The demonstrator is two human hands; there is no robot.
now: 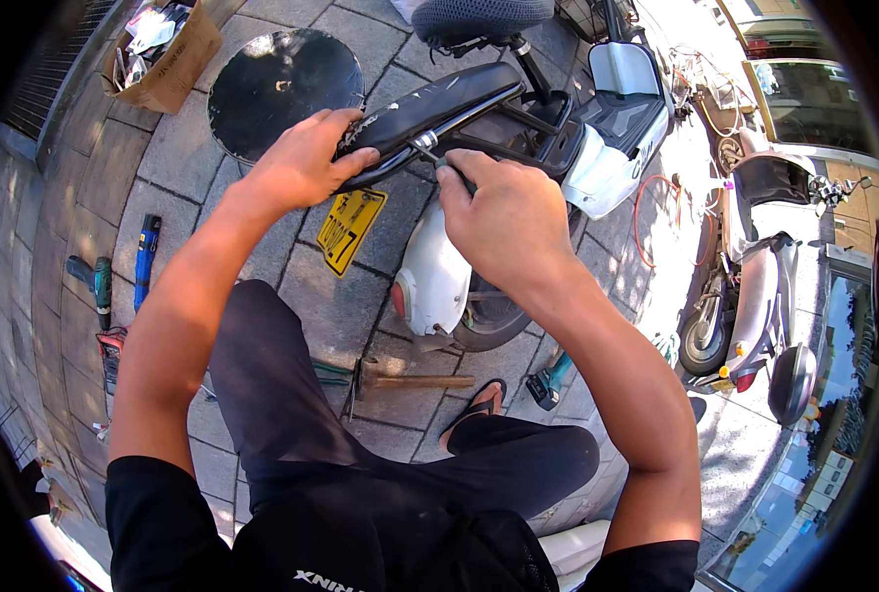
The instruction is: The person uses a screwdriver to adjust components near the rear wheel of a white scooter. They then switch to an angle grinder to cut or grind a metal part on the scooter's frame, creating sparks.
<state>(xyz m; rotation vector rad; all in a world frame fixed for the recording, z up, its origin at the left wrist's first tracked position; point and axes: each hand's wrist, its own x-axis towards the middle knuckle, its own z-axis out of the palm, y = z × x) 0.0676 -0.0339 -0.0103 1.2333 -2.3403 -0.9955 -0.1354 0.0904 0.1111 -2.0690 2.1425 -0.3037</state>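
Note:
My left hand (pixel 306 158) grips the rear of a worn black padded seat (pixel 430 104) on a white scooter (pixel 430 271), its thumb on the seat's edge. My right hand (pixel 489 207) is closed on a dark-handled tool (pixel 459 168), whose metal shank reaches to the chrome fitting (pixel 427 140) on the tubular frame beneath the seat. A yellow licence plate (pixel 351 229) hangs tilted below the seat, beside the white rear mudguard. My right fist partly hides the tool and the frame behind it.
Drills (pixel 102 291) (pixel 548 380), a blue tool (pixel 146 257) and a hammer (pixel 410 380) lie on the paving. A cardboard box (pixel 163 74) and round black board (pixel 262 89) stand at upper left. Another scooter (pixel 755 276) and red hose (pixel 647 222) are at right.

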